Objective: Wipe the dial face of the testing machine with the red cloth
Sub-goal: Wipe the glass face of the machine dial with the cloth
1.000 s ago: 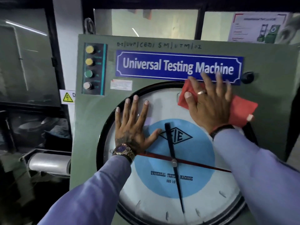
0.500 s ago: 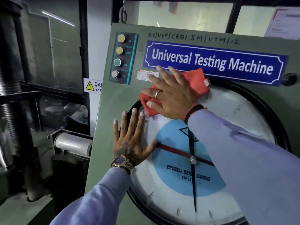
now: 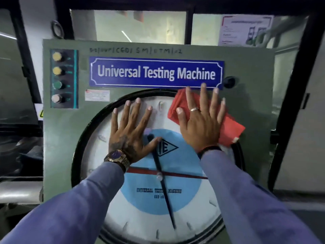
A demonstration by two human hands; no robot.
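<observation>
The round dial face (image 3: 140,213) is white with a light blue centre, a black pointer, a red pointer and a black rim. It sits in the green front panel of the testing machine (image 3: 58,138). My right hand (image 3: 202,120) lies flat with spread fingers, pressing the red cloth (image 3: 230,127) against the dial's upper right, over the rim. My left hand (image 3: 131,131), with a gold watch on the wrist, rests flat and spread on the dial's upper left, holding nothing.
A blue "Universal Testing Machine" nameplate (image 3: 156,72) sits just above the dial. Several push buttons (image 3: 57,77) line the panel's upper left. A black knob (image 3: 229,81) is at the right of the nameplate. A window with a poster (image 3: 246,30) is behind the machine.
My right hand has swept the red cloth from the dial's upper left back to its upper right. My left hand has stayed flat on the dial. The view has shifted right.
</observation>
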